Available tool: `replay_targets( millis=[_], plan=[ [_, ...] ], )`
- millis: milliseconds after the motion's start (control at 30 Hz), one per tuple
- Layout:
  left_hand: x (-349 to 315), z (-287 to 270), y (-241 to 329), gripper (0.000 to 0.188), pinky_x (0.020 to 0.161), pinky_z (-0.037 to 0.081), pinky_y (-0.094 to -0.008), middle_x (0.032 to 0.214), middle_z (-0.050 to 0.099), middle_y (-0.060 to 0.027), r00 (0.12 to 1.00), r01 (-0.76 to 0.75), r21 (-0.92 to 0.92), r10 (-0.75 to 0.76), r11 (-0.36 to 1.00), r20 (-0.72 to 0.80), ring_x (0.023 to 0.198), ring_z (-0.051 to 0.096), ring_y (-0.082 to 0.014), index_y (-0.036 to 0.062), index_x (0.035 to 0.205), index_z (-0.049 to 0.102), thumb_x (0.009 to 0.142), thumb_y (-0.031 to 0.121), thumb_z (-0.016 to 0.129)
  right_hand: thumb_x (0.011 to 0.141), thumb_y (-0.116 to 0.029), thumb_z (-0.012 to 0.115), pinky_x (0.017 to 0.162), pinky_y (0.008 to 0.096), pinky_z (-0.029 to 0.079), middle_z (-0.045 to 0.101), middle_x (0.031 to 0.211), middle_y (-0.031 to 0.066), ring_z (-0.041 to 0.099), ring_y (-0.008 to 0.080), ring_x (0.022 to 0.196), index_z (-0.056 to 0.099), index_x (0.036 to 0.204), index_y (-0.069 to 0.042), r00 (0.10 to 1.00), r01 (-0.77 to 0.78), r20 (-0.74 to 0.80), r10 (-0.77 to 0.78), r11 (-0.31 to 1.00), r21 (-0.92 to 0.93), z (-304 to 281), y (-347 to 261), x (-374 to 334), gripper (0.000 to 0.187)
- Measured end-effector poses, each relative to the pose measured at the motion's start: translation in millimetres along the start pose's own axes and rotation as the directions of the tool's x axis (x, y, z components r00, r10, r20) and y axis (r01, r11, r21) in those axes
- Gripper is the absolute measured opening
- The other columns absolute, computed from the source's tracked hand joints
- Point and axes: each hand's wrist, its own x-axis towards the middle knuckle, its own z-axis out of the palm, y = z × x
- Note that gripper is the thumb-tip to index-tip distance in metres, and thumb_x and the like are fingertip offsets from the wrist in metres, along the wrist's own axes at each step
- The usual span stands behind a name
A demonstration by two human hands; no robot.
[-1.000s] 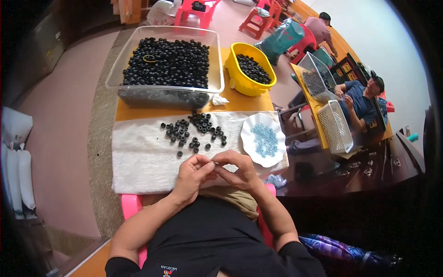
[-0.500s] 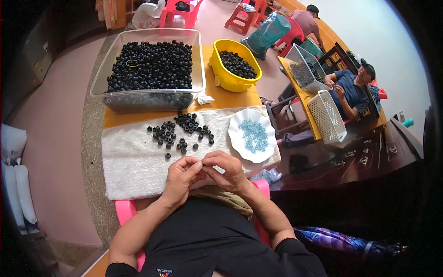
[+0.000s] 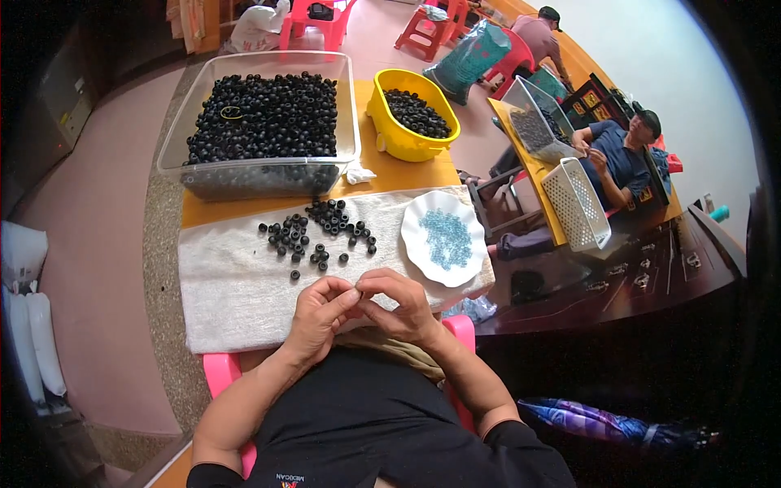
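Our desk (image 3: 435, 172) stands before us, its near part under a pale cloth (image 3: 232, 301). Toward the far side we have a clear bin (image 3: 346, 114), with a yellow tub (image 3: 399, 145) just right of it. A white scalloped plate (image 3: 413, 246) sits on the cloth's right side. Our left hand (image 3: 317, 315) and right hand (image 3: 404, 305) meet, fingertips pinched together; we cannot tell what they hold. Black beads (image 3: 294, 276) lie loose just beyond them, more filling bin and tub; tiny pale-blue beads (image 3: 447, 237) cover the plate's middle.
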Motion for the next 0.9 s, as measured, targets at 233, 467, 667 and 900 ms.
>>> replay_targets(
  millis=[233, 467, 667, 900],
  plan=[
    [-1.2, 0.2, 2.9, 0.011, 0.079, 0.058, -0.0317, 0.092, 0.066, -0.0059, 1.000, 0.005, 0.046, -0.006, 0.999, 0.029, 0.084, 0.067, -0.0140, 0.0033, 0.099, 0.058, 0.093, 0.009, 0.065, 0.074, 0.004, 0.075, 0.069, 0.0325, 0.055, 0.067, 0.096, 0.0155, 0.067, 0.0251, 0.079, 0.063, 0.104, -0.001, 0.997, 0.066, -0.022, -0.069, 0.990, -0.128, 1.1, 3.6, -3.7, 0.033],
    [0.0, -1.9, 1.1, 0.012, 0.079, 0.058, -0.0314, 0.092, 0.065, -0.0050, 1.000, 0.014, 0.053, -0.015, 0.999, 0.025, 0.083, 0.066, -0.0135, 0.0036, 0.101, 0.059, 0.093, 0.012, 0.065, 0.075, 0.005, 0.074, 0.066, 0.0305, 0.056, 0.066, 0.098, 0.0152, 0.067, 0.0232, 0.078, 0.062, 0.105, 0.000, 0.999, 0.030, -0.042, -0.032, 0.998, -0.050, 3.4, -0.2, -2.0, 0.032],
    [-1.1, 1.0, 1.5, 0.012, 0.078, 0.058, -0.0306, 0.090, 0.065, -0.0038, 1.000, 0.023, 0.038, -0.023, 0.999, 0.016, 0.082, 0.066, -0.0124, 0.0041, 0.099, 0.060, 0.095, 0.014, 0.064, 0.077, 0.005, 0.072, 0.066, 0.0320, 0.055, 0.066, 0.094, 0.0150, 0.068, 0.0253, 0.078, 0.062, 0.105, -0.001, 0.993, 0.093, -0.066, -0.102, 0.989, -0.118, 4.3, -2.5, -1.0, 0.031],
    [0.6, -1.3, -0.8, 0.011, 0.078, 0.058, -0.0305, 0.089, 0.065, -0.0041, 0.999, 0.022, 0.049, -0.023, 0.999, 0.023, 0.081, 0.066, -0.0123, 0.0042, 0.098, 0.060, 0.095, 0.014, 0.064, 0.073, 0.005, 0.074, 0.066, 0.0332, 0.055, 0.068, 0.092, 0.0145, 0.069, 0.0277, 0.078, 0.065, 0.099, -0.002, 0.992, 0.078, -0.086, -0.090, 0.988, -0.135, 5.5, -1.9, -4.4, 0.028]
  ],
)
